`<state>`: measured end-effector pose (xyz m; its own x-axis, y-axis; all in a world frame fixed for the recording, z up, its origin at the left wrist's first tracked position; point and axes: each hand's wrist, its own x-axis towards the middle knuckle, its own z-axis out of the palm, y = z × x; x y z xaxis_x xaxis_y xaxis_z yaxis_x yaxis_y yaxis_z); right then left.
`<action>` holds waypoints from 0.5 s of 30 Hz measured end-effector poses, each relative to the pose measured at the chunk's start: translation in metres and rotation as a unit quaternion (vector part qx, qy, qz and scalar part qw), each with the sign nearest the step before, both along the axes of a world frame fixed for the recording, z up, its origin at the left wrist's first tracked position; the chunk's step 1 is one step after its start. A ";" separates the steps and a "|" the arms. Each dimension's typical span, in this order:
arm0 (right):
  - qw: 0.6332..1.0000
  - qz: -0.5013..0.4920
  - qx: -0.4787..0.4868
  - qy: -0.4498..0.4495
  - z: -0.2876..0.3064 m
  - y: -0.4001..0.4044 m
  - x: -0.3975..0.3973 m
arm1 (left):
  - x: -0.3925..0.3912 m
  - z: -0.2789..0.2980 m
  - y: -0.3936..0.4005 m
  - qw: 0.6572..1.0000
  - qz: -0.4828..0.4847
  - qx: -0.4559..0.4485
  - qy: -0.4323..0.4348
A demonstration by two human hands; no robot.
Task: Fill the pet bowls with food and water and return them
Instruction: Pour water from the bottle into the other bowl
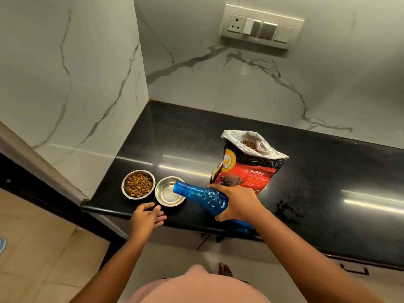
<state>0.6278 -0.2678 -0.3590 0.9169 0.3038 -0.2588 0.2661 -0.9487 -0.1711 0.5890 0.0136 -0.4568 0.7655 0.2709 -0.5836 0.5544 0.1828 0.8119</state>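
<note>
On a black counter point(317, 171), the right hand point(238, 201) grasps a blue bottle point(203, 194) tipped over a steel bowl point(169, 191), beside a bowl of kibble point(138, 184), while the left hand point(146, 218) rests open near the front edge, and an open food bag point(247, 165) stands behind.

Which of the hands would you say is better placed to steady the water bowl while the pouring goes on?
The left hand: it is open and free beside the water bowl. The right hand grips the tilted blue bottle, whose mouth is over that bowl.
</note>
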 end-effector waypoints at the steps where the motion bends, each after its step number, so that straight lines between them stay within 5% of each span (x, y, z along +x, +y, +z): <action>1: 1.000 0.000 -0.015 0.004 0.000 0.001 0.000 | 0.003 0.002 -0.001 1.000 0.000 -0.009 0.002; 15: 0.990 -0.011 -0.124 0.062 0.002 0.012 0.005 | 0.016 0.000 -0.004 0.995 -0.011 -0.099 -0.006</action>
<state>0.6326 -0.2558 -0.3568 0.8789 0.1966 -0.4347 0.2357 -0.9711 0.0373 0.6055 0.0094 -0.4563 0.7778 0.1345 -0.6139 0.5498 0.3276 0.7684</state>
